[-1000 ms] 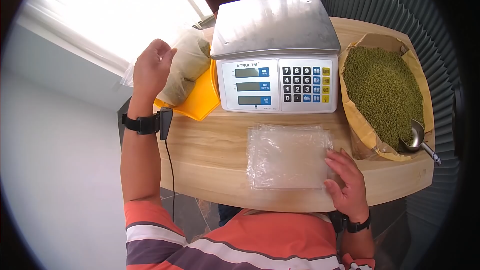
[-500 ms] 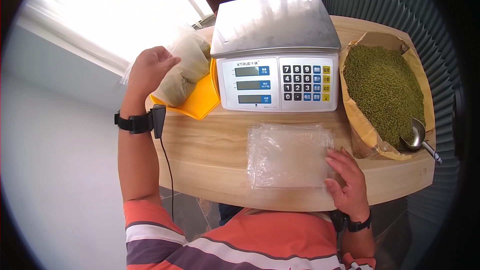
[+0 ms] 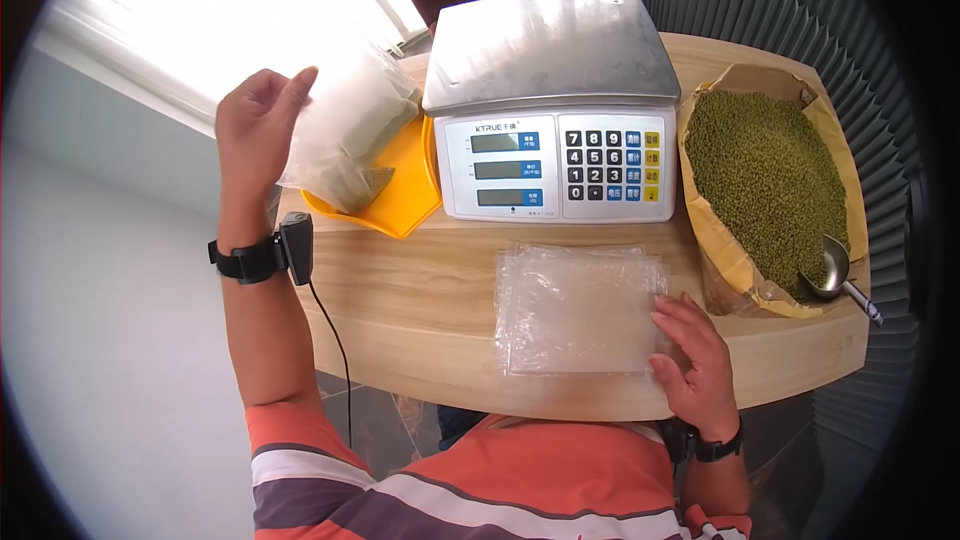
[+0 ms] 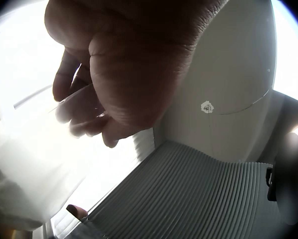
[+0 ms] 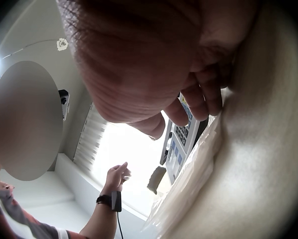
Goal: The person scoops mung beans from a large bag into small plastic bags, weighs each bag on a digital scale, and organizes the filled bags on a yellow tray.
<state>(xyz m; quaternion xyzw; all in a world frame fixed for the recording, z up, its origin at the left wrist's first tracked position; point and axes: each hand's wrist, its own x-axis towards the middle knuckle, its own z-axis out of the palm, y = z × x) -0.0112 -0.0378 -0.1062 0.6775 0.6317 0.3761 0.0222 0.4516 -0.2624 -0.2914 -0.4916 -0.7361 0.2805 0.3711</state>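
My left hand is up at the left, fingers curled on the edge of a translucent plastic bag. The bag's filled part, with something greenish inside, leans in a yellow tray. In the left wrist view, thin clear film shows at the curled fingers, and the pale bag spreads below them. My right hand rests with relaxed fingers on the right edge of a stack of flat clear plastic bags. From the right wrist, its fingers appear over the film.
A digital scale with a bare metal platform stands at the middle back. To its right is an opened paper sack full of green mung beans, with a metal scoop stuck in them. A black cable hangs from the left wrist camera.
My left hand dips slightly, then moves left and up, drawing the bag's edge leftward. The filled bag shifts and flattens in the tray. My right hand stays in place.
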